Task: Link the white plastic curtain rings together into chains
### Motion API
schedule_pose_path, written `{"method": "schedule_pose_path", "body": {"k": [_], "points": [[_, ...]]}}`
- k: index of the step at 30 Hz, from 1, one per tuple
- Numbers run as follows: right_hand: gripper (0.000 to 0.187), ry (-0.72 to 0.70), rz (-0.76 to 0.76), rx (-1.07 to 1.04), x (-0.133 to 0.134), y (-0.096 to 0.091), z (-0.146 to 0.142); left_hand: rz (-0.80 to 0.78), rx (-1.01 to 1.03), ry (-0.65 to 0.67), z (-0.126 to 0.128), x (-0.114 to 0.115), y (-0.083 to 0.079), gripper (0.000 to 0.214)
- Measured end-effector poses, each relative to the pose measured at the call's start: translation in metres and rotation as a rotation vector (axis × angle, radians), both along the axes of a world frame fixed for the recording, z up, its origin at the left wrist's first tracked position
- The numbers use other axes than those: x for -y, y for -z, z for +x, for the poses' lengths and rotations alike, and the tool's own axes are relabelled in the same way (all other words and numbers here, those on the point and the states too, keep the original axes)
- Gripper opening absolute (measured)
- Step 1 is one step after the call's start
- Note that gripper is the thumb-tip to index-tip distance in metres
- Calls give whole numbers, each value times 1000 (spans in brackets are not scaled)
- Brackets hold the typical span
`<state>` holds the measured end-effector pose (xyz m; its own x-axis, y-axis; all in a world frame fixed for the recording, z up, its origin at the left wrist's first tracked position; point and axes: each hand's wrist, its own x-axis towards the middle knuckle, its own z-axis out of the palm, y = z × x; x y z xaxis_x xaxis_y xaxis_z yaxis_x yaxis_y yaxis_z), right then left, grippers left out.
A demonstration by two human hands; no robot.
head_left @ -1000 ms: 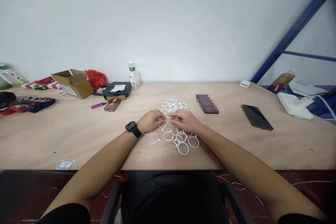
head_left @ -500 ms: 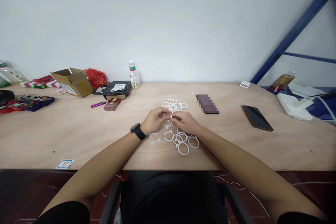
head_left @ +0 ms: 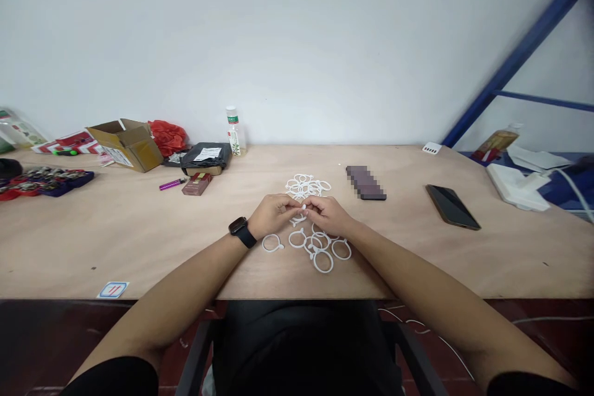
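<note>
My left hand (head_left: 271,213) and my right hand (head_left: 328,214) meet over the middle of the wooden table (head_left: 139,241). Both pinch one white plastic ring (head_left: 298,215) between their fingertips, lifted a little off the surface. My left wrist carries a black watch (head_left: 241,232). Just in front of my hands lie several loose white rings (head_left: 320,250). Behind my hands sits a pile of several more white rings (head_left: 307,186).
A dark phone (head_left: 451,205) and a dark flat case (head_left: 365,182) lie to the right. At back left stand a cardboard box (head_left: 125,144), a red bag (head_left: 167,136), a black packet (head_left: 206,157), a small bottle (head_left: 233,130), a purple pen (head_left: 171,184) and a brown box (head_left: 197,184).
My hands lifted a white ring off the table and drew together, fingertips pinching it between them. The rings on the table stayed put.
</note>
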<state>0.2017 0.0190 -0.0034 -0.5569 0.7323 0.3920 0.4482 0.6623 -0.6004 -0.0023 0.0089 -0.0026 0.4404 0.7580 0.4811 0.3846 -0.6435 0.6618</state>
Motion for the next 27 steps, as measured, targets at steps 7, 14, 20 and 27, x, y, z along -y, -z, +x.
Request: {"method": "schedule_pose_path", "body": {"k": [7,14,20,27], "points": [[18,16,119,3,-3,3,0,7,-13,63,2,1,2,16],[24,5,137,-15,-6,4,0,91,-86,80,4,1,2,15],[27,64,166,-80,-7,6,2,100,-116,7,3,1,-1,14],[32,323,241,-142,-18,3,11,186,-214,-20,-15,-9,-1,17]]}}
